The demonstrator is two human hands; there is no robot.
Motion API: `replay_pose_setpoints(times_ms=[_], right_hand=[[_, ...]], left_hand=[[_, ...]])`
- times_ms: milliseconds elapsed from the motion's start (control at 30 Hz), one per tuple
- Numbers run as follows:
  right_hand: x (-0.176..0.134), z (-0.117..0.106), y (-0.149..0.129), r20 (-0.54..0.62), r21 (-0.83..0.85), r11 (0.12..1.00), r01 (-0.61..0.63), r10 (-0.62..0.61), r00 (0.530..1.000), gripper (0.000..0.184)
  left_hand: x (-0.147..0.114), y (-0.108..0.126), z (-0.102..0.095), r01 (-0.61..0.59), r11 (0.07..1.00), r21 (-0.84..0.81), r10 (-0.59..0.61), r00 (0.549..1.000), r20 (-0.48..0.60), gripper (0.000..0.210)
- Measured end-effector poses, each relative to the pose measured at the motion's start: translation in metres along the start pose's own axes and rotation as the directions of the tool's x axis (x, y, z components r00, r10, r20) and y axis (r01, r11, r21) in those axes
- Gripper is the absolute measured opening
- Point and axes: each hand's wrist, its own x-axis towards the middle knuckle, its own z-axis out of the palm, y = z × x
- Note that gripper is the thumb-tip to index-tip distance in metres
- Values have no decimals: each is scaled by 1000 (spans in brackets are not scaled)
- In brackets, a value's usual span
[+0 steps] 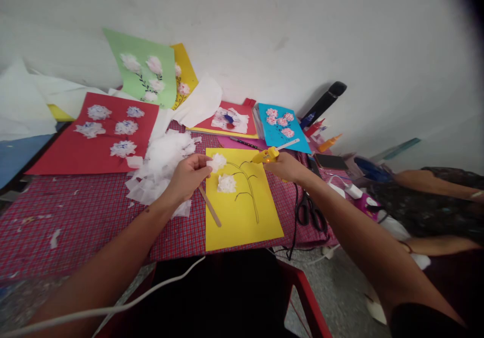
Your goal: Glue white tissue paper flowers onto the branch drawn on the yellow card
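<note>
A yellow sheet of paper lies in front of me, with a branching stem drawn on it. My left hand pinches the edge of a white paper flower at the sheet's upper left. Just below it, a second white flower sits on the paper. In my right hand is a yellow hot glue gun. Its nozzle points left over a drawn branch, and a small orange light glows on its body. A flat wooden stick lies across the sheet's left edge.
White tissue pieces are heaped at left. Flower pictures on red, green and blue paper stand or lie behind. Black scissors and a cord are at right. Another person's arm shows at far right.
</note>
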Motion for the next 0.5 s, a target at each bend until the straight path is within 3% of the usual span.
replay_pose_setpoints(times_ms=[500], right_hand=[[-5,-6,6,-3,-58,998,-7,7,1000,24]], left_hand=[[-1,4,2,-8,1000,-1,8,1000,-3,26]])
